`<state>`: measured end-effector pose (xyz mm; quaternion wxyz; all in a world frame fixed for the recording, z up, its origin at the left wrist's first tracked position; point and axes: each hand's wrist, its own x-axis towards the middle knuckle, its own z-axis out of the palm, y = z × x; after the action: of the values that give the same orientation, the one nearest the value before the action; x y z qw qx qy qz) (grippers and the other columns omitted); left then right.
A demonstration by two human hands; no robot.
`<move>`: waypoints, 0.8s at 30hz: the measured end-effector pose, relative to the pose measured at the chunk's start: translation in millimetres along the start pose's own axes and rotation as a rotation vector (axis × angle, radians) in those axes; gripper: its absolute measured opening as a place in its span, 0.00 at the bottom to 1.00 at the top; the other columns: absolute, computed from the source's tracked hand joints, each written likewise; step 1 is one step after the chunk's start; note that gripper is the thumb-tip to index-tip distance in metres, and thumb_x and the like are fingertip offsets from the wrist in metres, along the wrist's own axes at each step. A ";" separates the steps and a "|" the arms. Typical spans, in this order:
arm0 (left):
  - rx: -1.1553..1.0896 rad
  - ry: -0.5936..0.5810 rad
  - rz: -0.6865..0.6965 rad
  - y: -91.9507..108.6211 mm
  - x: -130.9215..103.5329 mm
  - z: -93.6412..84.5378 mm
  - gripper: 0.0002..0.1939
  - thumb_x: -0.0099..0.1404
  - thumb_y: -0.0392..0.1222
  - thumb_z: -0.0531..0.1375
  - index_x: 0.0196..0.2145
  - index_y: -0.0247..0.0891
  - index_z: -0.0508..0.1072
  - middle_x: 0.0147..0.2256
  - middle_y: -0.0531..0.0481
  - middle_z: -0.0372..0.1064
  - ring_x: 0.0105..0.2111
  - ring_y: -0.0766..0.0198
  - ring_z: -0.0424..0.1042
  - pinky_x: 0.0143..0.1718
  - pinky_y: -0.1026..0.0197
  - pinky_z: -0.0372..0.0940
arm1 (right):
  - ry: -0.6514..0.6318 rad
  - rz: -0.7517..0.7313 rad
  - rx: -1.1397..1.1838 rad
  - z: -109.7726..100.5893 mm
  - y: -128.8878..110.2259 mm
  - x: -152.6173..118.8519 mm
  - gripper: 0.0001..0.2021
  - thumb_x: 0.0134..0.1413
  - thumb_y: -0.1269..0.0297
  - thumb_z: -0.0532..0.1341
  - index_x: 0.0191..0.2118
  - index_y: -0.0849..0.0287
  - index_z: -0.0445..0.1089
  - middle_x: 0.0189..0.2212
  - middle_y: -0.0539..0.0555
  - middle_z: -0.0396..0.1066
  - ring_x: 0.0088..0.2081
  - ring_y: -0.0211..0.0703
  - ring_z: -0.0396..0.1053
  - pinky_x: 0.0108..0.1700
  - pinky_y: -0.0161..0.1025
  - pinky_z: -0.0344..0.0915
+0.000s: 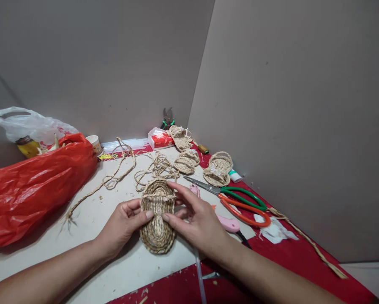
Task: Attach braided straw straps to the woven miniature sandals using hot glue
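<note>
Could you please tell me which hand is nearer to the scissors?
Right: the right hand is just left of the scissors; the left hand is farther off, across the woven piece.

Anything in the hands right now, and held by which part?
A small woven slipper, held by its long sides: the left hand on the left edge, the right hand on the right, thumbs on its face.

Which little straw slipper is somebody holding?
The front slipper, held between the left hand and right hand. The other slippers lie farther back, with no hand touching them.
</note>
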<state>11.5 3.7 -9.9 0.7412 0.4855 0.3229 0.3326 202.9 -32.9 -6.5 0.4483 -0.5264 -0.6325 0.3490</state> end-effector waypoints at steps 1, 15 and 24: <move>0.005 -0.010 0.000 0.0 -0.4 1.0 0.15 0.60 0.36 0.64 0.46 0.35 0.75 0.40 0.42 0.77 0.34 0.62 0.75 0.41 0.59 0.66 | 0.013 0.014 -0.005 1.3 -0.7 -0.1 0.31 0.49 0.64 0.64 0.60 0.53 0.57 0.41 0.56 0.71 0.30 0.40 0.71 0.31 0.39 0.71; 0.056 -0.098 -0.041 0.2 -4.1 5.8 0.15 0.58 0.38 0.65 0.44 0.34 0.75 0.39 0.43 0.77 0.34 0.61 0.74 0.38 0.59 0.65 | 0.127 -0.078 -0.316 6.3 -6.9 -3.6 0.34 0.44 0.62 0.66 0.58 0.55 0.53 0.52 0.59 0.67 0.52 0.55 0.66 0.52 0.51 0.64; 0.049 -0.115 -0.062 -1.8 -3.7 4.6 0.14 0.56 0.37 0.66 0.42 0.34 0.76 0.36 0.45 0.76 0.33 0.63 0.72 0.38 0.61 0.65 | 0.137 -0.092 -0.330 8.2 -6.0 -3.1 0.33 0.45 0.62 0.65 0.57 0.54 0.52 0.52 0.59 0.67 0.51 0.56 0.67 0.50 0.52 0.65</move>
<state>13.3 -2.1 -9.5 0.7563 0.5117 0.3027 0.2729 193.3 -36.9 -4.6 0.4134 -0.5860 -0.6726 0.1827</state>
